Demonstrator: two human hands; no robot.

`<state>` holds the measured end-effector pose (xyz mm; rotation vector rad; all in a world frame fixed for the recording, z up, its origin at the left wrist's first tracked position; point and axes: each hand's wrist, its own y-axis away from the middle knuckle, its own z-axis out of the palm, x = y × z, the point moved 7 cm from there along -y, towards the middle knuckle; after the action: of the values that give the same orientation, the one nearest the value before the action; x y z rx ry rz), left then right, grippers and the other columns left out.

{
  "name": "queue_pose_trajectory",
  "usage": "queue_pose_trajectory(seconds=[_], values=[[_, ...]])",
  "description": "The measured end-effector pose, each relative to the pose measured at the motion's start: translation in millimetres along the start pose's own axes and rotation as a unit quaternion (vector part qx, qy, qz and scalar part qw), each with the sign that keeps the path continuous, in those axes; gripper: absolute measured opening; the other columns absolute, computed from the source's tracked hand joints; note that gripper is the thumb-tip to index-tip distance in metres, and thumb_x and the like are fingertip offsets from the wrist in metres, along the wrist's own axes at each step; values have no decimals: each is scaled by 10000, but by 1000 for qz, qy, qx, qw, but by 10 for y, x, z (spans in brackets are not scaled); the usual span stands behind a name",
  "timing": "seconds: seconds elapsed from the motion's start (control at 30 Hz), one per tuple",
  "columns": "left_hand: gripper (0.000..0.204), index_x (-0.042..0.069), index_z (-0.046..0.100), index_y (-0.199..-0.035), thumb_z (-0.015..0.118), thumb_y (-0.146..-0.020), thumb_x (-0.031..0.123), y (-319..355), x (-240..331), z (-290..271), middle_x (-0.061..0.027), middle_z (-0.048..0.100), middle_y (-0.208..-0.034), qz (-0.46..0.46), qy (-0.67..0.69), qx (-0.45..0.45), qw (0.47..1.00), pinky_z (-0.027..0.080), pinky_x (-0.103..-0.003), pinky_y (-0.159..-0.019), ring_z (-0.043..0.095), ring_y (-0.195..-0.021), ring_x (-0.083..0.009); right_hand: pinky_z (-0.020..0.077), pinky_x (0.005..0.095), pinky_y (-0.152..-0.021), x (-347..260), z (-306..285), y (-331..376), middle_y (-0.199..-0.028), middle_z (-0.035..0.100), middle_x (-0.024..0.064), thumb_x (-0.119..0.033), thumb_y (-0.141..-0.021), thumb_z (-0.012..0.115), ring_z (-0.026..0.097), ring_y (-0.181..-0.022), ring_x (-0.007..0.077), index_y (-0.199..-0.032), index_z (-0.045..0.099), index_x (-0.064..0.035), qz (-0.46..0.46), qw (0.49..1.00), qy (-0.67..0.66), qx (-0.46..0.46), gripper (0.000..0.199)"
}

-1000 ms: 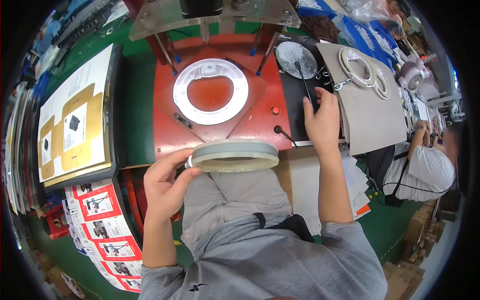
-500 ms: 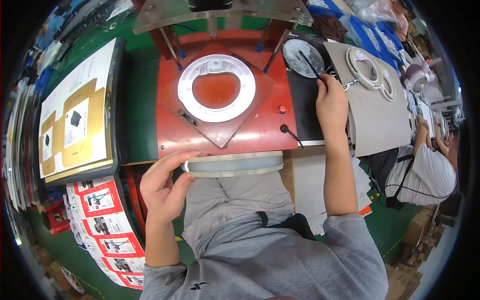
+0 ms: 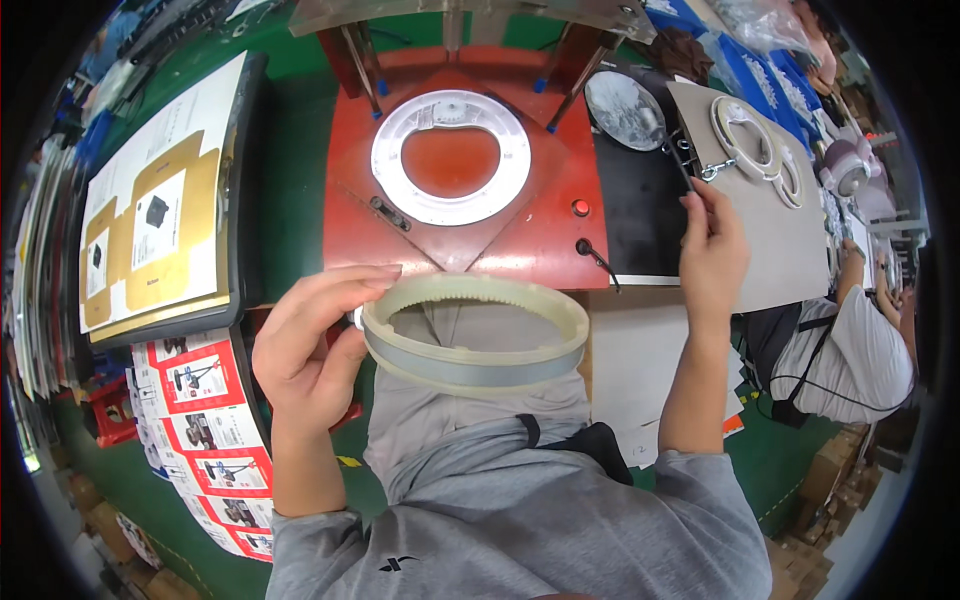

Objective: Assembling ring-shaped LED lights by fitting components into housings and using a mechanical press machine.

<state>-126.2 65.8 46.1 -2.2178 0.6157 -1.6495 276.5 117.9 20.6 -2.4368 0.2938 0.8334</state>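
Observation:
My left hand (image 3: 315,345) pinches the left edge of a cream plastic ring (image 3: 475,376) with teeth inside and a grey band around its outer wall. The ring is held over my lap, tilted so its inner side shows. In my right hand (image 3: 715,250) is the end of a thin black-handled brush (image 3: 682,163). Its head end lies at the right rim of a round dish (image 3: 615,105) smeared with a whitish paste. A white ring-shaped part (image 3: 388,190) lies flat on the red machine base (image 3: 350,240), in front of both hands.
Metal posts carry a clear plate (image 3: 480,12) over the machine. A red button (image 3: 580,207) and a black cable are on its right. Two cream rings (image 3: 745,140) lie on grey board (image 3: 790,245) at right. Printed cartons (image 3: 150,230) stand at left; another person (image 3: 850,350) sits far right.
The cream ring has tilted from edge-on, exposing its toothed inside. My right hand has moved right and slightly nearer, drawing the brush from the dish's middle to its right rim.

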Motion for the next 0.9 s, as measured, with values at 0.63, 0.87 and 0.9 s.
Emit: queue_pose_trajectory(seconds=[0.63, 0.87, 0.9], values=[[320, -35, 742, -1080, 705, -767, -94, -155, 316, -9, -207, 721, -1157, 118, -30, 5, 993, 592, -344, -840, 724, -1029, -295, 496, 293, -648, -1458, -321, 422, -904, 714, 145, 152, -799, 677, 665, -800, 219, -1065, 759, 56, -241, 898, -203, -306, 295], [429, -49, 733, -1074, 566, -704, -186, -51, 255, -67, -215, 703, -1165, 102, -10, 48, 994, 586, -316, -785, 716, -971, -263, 512, 308, -653, -1650, -281, 472, -941, 686, 146, 112, -753, 701, 669, -805, 243, -1081, 767, 37, -332, 886, -151, -287, 343], [429, -49, 733, -1074, 566, -704, -186, -51, 227, -71, -215, 703, -1165, 98, -13, 48, 994, 586, -316, -785, 716, -971, -263, 511, 309, -648, -1688, -306, 482, -945, 677, 151, 99, -743, 699, 666, -799, 248, -1081, 768, 32, -364, 884, -112, -272, 351]])
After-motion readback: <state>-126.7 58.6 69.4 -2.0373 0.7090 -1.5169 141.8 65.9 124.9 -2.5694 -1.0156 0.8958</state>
